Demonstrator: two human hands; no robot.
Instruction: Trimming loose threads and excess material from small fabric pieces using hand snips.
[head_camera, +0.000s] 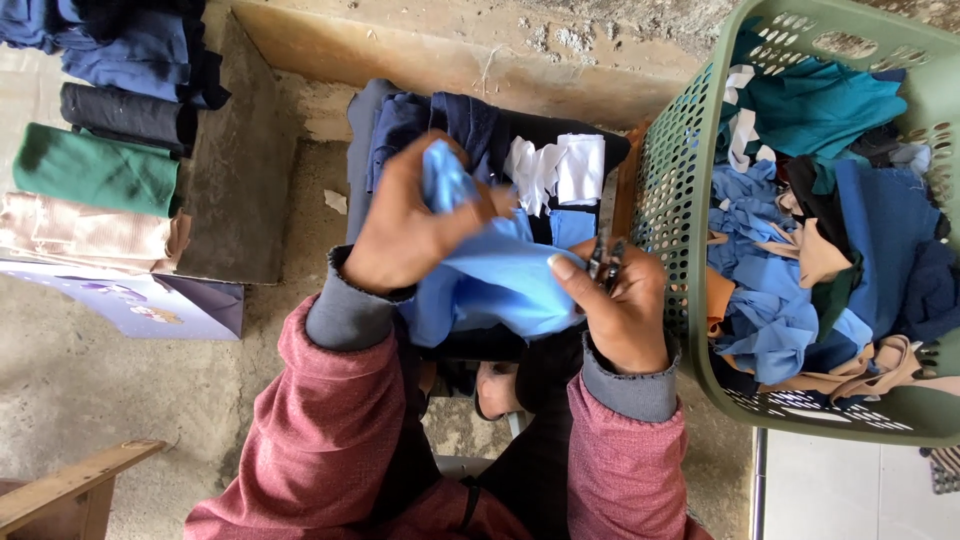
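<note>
While both hands work close together over the lap, the left hand (405, 235) is closed around the upper part of a light blue piece of soft cloth (490, 285), with its fingers curled into the fabric. The right hand (615, 305) pinches the right edge of the same cloth with the thumb, and the other fingers of this hand are wrapped around a small dark metal cutting tool (606, 262), whose tips stand up just beside the cloth. I cannot tell if the tool is touching the fabric at this moment.

Under the hands lies a small heap of dark blue and white cloth pieces (500, 150) on a dark surface. At the right stands a large green plastic laundry basket with holes in its wall (670, 200), and it is full of mixed pieces in light blue, teal, tan and dark blue. At the far left, a row of folded cloth stacks (95, 170) in dark blue, black, green and beige lies on a flat purple cardboard (150, 305) and on the concrete floor (60, 380).

Judging from this, some pieces are already folded and put aside at the left, one piece is in the hands, and the full basket suggests that much of the work remains.
</note>
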